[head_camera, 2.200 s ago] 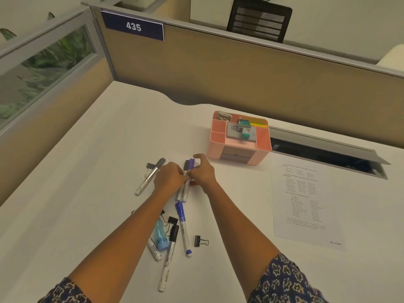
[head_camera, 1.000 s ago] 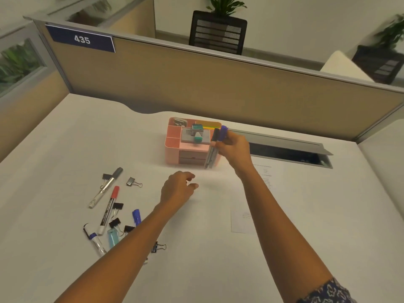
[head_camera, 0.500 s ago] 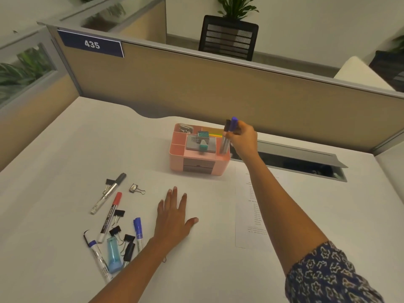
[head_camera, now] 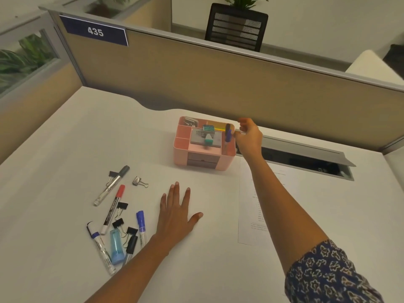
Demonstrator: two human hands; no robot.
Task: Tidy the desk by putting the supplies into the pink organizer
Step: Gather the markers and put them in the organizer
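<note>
White desk (head_camera: 65,138), markers (head_camera: 228,134) standing in pink organizer (head_camera: 181,154), right hand (head_camera: 249,136) beside them, grip apart, seemingly clear, left hand (head_camera: 175,215) flat.

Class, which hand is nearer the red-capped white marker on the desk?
Left. The left hand lies flat right of the red-capped white marker; the right hand is far off beside the pink plastic organizer.

You have one view: the wide-angle camera worn on your head. It faces forward and down across the desk (head_camera: 65,138) toward the partition (head_camera: 196,84) at the far edge. The left hand (head_camera: 177,215) lies nearest the lens. The pink organizer (head_camera: 181,149) and the right hand (head_camera: 249,138) sit farther off, mid-frame.
</note>
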